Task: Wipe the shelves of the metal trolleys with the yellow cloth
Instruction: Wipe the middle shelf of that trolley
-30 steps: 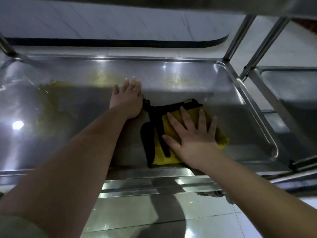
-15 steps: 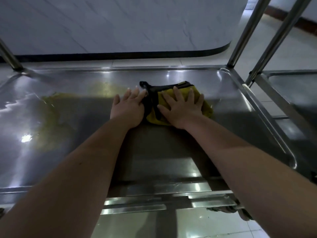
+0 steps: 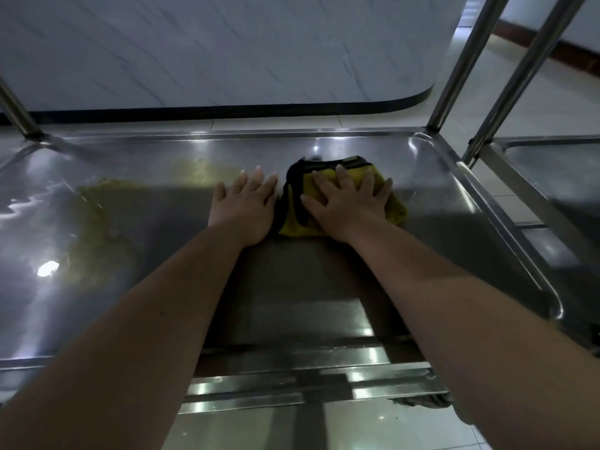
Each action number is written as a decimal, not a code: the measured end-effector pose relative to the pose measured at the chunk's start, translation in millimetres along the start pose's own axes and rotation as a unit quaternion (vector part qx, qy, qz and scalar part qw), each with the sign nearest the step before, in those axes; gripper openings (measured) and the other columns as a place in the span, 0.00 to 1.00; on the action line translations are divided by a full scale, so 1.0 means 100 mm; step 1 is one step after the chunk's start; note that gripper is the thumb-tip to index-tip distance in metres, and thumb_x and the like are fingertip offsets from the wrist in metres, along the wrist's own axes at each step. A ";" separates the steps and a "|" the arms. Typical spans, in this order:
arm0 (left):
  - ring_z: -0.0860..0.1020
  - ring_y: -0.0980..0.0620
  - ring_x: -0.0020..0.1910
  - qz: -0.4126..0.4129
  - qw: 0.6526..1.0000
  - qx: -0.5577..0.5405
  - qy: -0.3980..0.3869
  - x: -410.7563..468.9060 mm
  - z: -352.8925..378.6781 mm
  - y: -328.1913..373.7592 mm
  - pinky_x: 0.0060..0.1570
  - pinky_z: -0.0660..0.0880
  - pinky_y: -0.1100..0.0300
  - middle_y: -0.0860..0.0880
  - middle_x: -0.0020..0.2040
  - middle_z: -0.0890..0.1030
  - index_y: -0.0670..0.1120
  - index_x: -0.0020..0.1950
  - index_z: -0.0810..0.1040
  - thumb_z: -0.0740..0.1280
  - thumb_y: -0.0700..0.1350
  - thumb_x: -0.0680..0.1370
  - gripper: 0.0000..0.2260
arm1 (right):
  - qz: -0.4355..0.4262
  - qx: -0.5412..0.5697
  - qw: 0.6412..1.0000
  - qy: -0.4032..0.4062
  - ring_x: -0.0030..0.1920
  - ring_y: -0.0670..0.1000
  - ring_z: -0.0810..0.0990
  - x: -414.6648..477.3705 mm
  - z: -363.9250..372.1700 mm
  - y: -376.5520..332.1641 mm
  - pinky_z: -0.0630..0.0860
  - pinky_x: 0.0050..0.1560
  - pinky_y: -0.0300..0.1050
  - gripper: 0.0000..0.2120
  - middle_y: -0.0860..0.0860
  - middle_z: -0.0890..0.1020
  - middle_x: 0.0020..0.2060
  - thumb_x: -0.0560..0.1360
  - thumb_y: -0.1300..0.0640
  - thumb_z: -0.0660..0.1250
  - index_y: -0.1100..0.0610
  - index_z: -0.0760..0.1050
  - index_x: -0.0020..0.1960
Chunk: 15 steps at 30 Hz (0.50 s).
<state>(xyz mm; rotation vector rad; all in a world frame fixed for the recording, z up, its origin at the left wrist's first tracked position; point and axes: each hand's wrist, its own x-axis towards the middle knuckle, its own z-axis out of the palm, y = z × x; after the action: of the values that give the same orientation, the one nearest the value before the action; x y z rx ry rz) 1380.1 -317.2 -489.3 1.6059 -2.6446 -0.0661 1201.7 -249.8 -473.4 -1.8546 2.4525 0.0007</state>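
The yellow cloth (image 3: 394,211) with black edging lies on the steel trolley shelf (image 3: 156,287), toward its far right part. My right hand (image 3: 349,204) presses flat on top of the cloth with fingers spread, covering most of it. My left hand (image 3: 245,211) rests palm down on the bare metal just left of the cloth, its fingers spread and its edge touching the cloth's black border. A yellowish smear (image 3: 107,222) covers the shelf to the left of my hands.
Upright steel posts (image 3: 461,66) rise at the shelf's far right corner, another post (image 3: 16,112) at the far left. A second trolley's shelf (image 3: 558,170) adjoins on the right. A white marble wall with a dark base (image 3: 227,110) runs behind. Glossy floor tiles lie below.
My right hand has pushed the cloth from the near part of the shelf toward the far edge. My left hand has stayed on the metal beside it.
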 end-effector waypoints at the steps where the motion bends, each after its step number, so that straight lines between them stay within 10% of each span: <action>1: 0.44 0.48 0.79 -0.002 1.000 -0.001 0.000 0.00 0.00 -0.01 0.75 0.45 0.42 0.52 0.81 0.44 0.59 0.79 0.43 0.42 0.56 0.83 0.23 | 0.016 0.006 1.000 0.009 0.75 0.69 0.39 0.07 0.02 -0.03 0.35 0.68 0.75 0.33 0.50 0.45 0.79 0.74 0.27 0.42 0.36 0.44 0.77; 15: 0.45 0.48 0.79 -0.010 0.999 -0.025 0.018 -0.01 0.03 0.07 0.75 0.43 0.42 0.53 0.81 0.47 0.62 0.79 0.47 0.43 0.57 0.83 0.23 | 0.155 -0.040 0.986 -0.050 0.78 0.62 0.43 0.19 -0.10 1.78 0.43 0.71 0.72 0.31 0.48 0.46 0.79 0.76 0.31 0.41 0.37 0.49 0.77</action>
<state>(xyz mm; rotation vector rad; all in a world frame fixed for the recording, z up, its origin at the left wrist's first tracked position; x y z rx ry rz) 1374.0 -313.4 -491.8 1.6034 -2.5781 -0.1029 1025.1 -219.8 -471.9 -1.4387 2.6746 0.2041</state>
